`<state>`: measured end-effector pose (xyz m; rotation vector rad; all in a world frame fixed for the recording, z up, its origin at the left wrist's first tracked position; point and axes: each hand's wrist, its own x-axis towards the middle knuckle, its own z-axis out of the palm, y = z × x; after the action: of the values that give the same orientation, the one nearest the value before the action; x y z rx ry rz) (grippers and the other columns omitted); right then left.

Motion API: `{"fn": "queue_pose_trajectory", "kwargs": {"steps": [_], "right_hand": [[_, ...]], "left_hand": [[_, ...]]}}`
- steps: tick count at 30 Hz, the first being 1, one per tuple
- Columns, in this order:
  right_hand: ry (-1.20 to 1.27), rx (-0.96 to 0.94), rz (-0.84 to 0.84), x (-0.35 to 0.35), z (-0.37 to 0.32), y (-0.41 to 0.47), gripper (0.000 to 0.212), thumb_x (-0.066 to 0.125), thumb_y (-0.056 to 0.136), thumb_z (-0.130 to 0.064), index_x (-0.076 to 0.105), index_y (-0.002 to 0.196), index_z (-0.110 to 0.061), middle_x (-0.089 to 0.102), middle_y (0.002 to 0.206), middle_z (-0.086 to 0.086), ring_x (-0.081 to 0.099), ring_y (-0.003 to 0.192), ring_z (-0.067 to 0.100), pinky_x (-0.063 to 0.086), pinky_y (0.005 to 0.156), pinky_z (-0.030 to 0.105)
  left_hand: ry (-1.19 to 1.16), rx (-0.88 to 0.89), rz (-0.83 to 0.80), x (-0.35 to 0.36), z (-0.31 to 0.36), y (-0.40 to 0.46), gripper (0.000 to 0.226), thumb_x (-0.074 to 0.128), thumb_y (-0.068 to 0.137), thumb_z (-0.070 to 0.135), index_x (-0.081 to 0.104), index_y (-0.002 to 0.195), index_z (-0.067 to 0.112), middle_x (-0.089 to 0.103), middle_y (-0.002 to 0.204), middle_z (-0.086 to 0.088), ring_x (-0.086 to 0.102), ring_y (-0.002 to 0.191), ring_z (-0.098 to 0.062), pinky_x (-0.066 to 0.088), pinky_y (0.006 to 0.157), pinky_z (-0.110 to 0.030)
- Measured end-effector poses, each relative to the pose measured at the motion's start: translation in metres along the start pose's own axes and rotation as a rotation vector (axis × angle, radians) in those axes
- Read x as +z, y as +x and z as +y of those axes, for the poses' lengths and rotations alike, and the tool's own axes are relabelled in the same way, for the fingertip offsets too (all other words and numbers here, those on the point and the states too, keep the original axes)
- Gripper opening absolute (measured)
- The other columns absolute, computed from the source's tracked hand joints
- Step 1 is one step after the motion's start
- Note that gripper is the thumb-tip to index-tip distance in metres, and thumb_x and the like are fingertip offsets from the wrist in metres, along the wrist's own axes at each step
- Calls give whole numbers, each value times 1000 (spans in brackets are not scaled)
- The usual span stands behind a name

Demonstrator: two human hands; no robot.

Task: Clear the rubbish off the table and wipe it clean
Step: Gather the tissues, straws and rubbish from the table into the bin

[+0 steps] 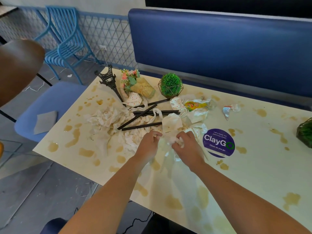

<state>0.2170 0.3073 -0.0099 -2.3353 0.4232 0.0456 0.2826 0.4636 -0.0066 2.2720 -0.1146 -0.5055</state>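
Note:
A cream table (pixel 253 174) spotted with brown spills carries a heap of rubbish at its middle: crumpled stained tissues (pixel 108 117), several black straws (pixel 140 115), dotted paper wrappers (pixel 134 98), a yellow snack wrapper (pixel 195 105) and a small plastic scrap (pixel 228 110). My left hand (pixel 148 144) pinches the edge of a thin clear plastic bag (pixel 168 154) that hangs down over the table. My right hand (pixel 187 146) grips a wad of white tissue (pixel 179 141) at the bag's mouth.
At the table's far side stand a black Eiffel tower model (pixel 108 80), a small flower bouquet (pixel 136 83) and a green ball plant in a wire frame (pixel 170 85). Another plant (pixel 305 132) sits at the right edge. A purple ClayGo sticker (pixel 219 142) lies beside my right hand. A blue bench (pixel 219 48) runs behind; a blue chair seat (pixel 50 105) holding a grey cloth (pixel 45 121) stands left.

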Motion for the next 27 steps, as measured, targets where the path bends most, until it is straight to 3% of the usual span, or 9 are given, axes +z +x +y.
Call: {"fn": "queue_pose_trajectory", "kwargs": {"steps": [3,7,10,12,16,19,21,23,27], "right_hand": [[187,60,72,-14,-6,2,10,57,87,-30,52,95,-28,49,99,-11,53,73,16,38,56,26],[478,196,161,-29,-19,13,10,58,87,-20,49,84,-18,51,69,-4,45,61,16,35,51,26],[653,276,205,-40,-27,20,10,54,89,-20,49,96,-14,52,77,5,47,66,20,38,56,28],[760,290,160,-46,-33,22,11,47,92,-19,48,102,-15,52,81,5,48,67,20,39,56,29],[909,288,40,-55,-50,23,14,39,95,-18,49,105,-15,51,91,4,49,81,17,38,66,29],[993,333,-6,-51,-60,20,20,36,96,-31,48,93,-15,51,90,5,50,84,17,39,71,28],[972,367,-23,-42,-64,20,27,34,88,-44,47,86,-20,49,94,7,51,92,23,41,80,34],[816,355,18,-33,-67,21,32,30,74,-54,46,80,-26,46,103,5,45,102,25,36,91,43],[364,137,59,-28,-60,12,30,25,88,-40,43,106,-24,34,114,-5,27,108,13,20,98,33]], "left_hand": [[1,25,3,1,13,1,27,40,104,30,57,121,19,56,122,0,52,98,-10,35,77,-21],[-83,40,-9,0,27,2,44,36,101,47,57,128,19,55,133,1,53,119,-17,36,90,-25],[-178,51,-59,-1,45,-1,65,28,93,67,62,123,21,59,125,-2,56,113,-21,43,94,-35],[-218,48,-106,-1,60,-3,74,21,87,77,62,117,23,54,114,-1,53,103,-19,48,85,-38],[-487,-168,-211,1,79,-3,64,26,94,67,60,129,24,52,132,1,51,118,-18,54,72,-27],[-668,-214,-317,5,81,-6,67,36,82,81,65,118,32,65,126,2,58,119,-17,50,96,-38],[-798,-212,-368,5,80,-5,80,44,74,86,61,127,29,65,127,0,58,122,-16,39,111,-44],[-864,-187,-409,3,80,-2,76,41,83,79,58,132,23,64,129,-4,58,123,-17,37,112,-43],[-828,-217,-435,-4,77,3,58,53,85,69,62,124,27,69,120,1,63,114,-14,42,106,-40]]}}
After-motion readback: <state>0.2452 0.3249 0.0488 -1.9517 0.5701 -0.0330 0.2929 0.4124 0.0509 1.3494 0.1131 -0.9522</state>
